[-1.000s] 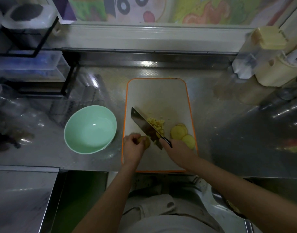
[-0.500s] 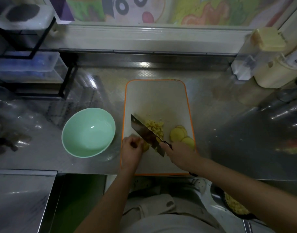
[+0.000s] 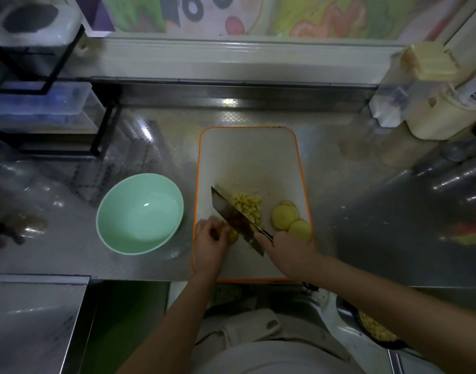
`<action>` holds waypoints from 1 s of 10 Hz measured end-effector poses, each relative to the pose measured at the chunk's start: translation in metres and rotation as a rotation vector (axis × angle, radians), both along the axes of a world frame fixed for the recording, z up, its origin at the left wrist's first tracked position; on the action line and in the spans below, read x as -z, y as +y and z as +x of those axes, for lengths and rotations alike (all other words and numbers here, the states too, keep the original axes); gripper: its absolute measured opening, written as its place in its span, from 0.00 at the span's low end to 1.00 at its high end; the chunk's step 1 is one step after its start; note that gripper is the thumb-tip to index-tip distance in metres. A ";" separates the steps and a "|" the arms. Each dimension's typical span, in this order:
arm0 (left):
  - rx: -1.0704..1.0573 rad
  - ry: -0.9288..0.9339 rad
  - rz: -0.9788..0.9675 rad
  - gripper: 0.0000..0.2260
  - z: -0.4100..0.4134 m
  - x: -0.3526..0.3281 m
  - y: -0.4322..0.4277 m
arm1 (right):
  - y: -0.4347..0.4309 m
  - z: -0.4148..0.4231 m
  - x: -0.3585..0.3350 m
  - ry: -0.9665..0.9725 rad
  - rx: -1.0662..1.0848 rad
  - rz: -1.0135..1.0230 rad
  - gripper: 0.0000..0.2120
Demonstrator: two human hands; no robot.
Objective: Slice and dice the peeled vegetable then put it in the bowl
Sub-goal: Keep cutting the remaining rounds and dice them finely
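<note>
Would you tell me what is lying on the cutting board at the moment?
Diced pieces, round slices and a vegetable piece held by the left hand; that hand and the knife hide most of the piece.

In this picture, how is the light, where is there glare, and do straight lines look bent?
Head view, light: dim, darkest on the counter at right; head view, glare: a bright patch at the counter's back edge, a highlight inside the green bowl; head view, distortion: the wide lens bows the window ledge and tilts the posts of the black rack.
</note>
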State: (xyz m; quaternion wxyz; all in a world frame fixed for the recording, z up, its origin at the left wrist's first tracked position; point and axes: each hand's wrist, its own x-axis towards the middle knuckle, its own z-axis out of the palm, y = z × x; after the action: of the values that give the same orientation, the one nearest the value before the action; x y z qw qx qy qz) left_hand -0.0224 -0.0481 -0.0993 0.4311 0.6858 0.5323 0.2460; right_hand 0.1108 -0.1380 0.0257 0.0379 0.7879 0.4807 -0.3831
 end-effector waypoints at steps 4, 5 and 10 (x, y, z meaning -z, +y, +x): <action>0.030 0.014 0.031 0.04 -0.003 0.005 0.002 | 0.005 -0.011 0.021 0.032 0.084 0.027 0.23; 0.028 0.036 0.044 0.04 -0.002 0.007 0.002 | 0.011 -0.017 0.026 0.032 0.176 0.071 0.25; 0.027 0.062 0.069 0.06 -0.002 0.002 -0.002 | 0.005 -0.018 0.056 0.287 0.370 0.188 0.41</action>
State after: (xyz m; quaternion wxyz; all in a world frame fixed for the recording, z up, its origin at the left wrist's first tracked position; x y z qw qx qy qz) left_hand -0.0247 -0.0497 -0.1016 0.3938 0.7147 0.5272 0.2369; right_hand 0.0927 -0.1328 -0.0301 -0.1750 0.8002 0.3623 -0.4448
